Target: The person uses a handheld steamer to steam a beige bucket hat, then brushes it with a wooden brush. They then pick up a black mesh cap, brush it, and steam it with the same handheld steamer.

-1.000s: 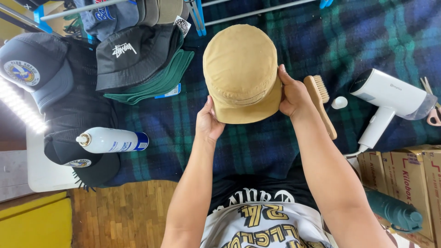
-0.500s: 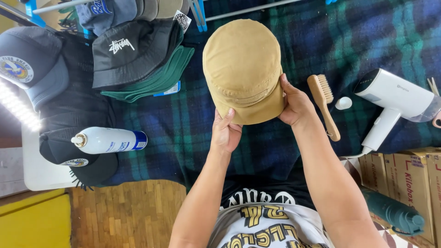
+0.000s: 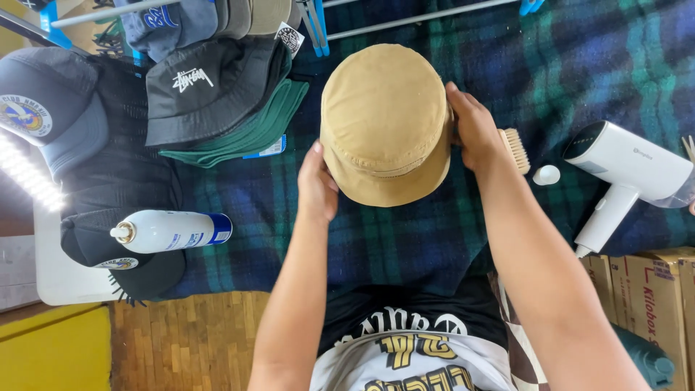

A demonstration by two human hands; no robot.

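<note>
I hold a tan cap up over a dark blue and green plaid blanket. My left hand grips its left lower edge. My right hand grips its right side. The cap's crown faces me, its brim toward my body. A wooden brush lies on the blanket just beyond my right hand, partly hidden by it.
A white hair dryer and a small white cap lie at the right. Left are stacked dark and green hats, a navy cap and a white spray can. Cardboard boxes stand lower right.
The cap has been turned and shifted slightly between my hands. My left hand slid down along its left edge; my right hand moved up along its right side.
</note>
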